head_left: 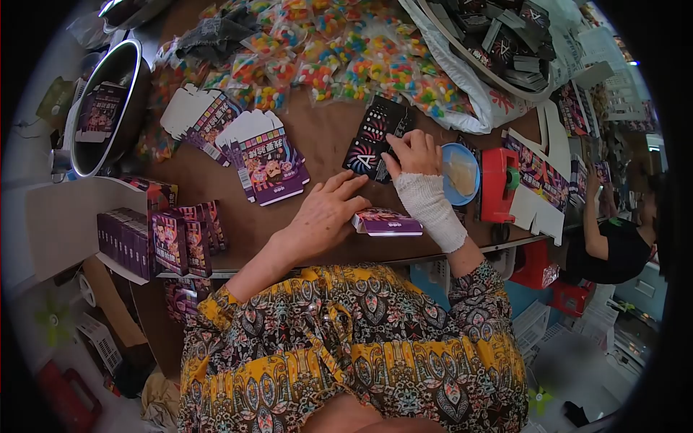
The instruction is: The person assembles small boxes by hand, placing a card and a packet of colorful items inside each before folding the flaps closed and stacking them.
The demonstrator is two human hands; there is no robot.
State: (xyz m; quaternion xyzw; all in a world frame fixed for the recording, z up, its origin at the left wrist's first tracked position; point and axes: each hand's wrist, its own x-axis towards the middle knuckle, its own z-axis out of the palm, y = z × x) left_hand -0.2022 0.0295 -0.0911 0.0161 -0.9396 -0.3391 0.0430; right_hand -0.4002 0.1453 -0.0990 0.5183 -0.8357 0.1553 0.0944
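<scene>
A black printed packet (370, 144), marked with a large letter A and firework-like bursts, lies flat on the brown table. My right hand (416, 155), its wrist wrapped in a white bandage (431, 207), has curled fingers pinching the packet's right side. My left hand (326, 211) is stretched out, palm down, with fingertips at the packet's lower edge. Its thumb reaches the left end of a small purple carton (388, 222), which stands near the table's front edge. Left of my hands lie flattened purple cartons (268, 164) with white flaps.
Clear bags of colourful candy (339, 54) cover the table's back. A blue dish (460, 173) and red tape dispenser (499, 185) stand at right, beside more flat cartons (538, 173). Filled cartons (170, 239) stand front left. A tub of black packets (505, 43) is back right; another person (613, 245) is beyond.
</scene>
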